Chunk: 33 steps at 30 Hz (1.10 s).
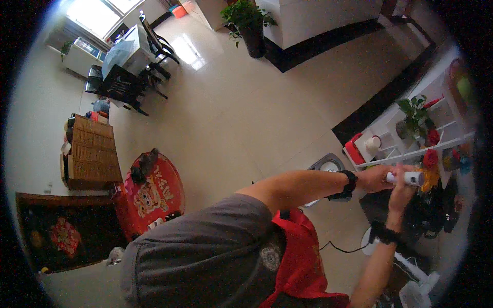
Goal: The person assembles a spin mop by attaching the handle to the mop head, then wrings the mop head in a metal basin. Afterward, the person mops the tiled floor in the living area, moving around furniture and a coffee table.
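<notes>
A small white cylindrical container [416, 178] lies sideways between my two hands, at the right of the view. My left hand [373, 179], with a dark band on its wrist, grips the container's near end. The fingers of my right hand [401, 197] cross over its middle, and a dark band circles that wrist too. Just beyond the container are orange-yellow flowers [430, 179] and a red flower [430, 158] at the white shelf. Some of the left fingers are hidden behind the container and the right hand.
The white shelf rack [416, 148] carries a leafy plant [412, 109], a white cup [373, 142] and a red object [353, 150]. A grey object [327, 162] stands on the floor below my left forearm. A white fan [418, 290] and black cord [344, 251] are near my right arm.
</notes>
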Motion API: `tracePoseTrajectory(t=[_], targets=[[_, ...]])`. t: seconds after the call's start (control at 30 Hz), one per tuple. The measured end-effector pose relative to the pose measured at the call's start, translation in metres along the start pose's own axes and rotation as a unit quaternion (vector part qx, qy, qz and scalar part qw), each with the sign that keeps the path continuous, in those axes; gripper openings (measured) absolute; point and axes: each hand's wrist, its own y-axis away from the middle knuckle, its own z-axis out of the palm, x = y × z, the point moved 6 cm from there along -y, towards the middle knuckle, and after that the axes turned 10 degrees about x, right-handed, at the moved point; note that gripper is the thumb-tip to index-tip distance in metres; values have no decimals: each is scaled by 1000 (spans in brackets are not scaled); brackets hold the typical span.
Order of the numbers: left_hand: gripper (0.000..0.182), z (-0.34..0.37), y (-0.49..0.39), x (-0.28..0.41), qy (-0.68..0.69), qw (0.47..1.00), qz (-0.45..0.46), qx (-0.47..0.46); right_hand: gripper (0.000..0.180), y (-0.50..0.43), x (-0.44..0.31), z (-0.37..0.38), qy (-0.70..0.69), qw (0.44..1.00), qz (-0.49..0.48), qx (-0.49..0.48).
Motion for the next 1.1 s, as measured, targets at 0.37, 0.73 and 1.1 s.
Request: tracePoseTrajectory(t=[0.37,0.73,1.1], targets=[[55,11,-73,110,85,993,66,-39,18,-67,-114,-57,10,993,-100,69],[45,-30,-52,-87,-51,991,-64,-108,18,-48,7,47,-42,994,-96,38],[51,-4,-84,54,-125,986,-55,-92,8,-55,-156,-14,389,815,-429,29]])
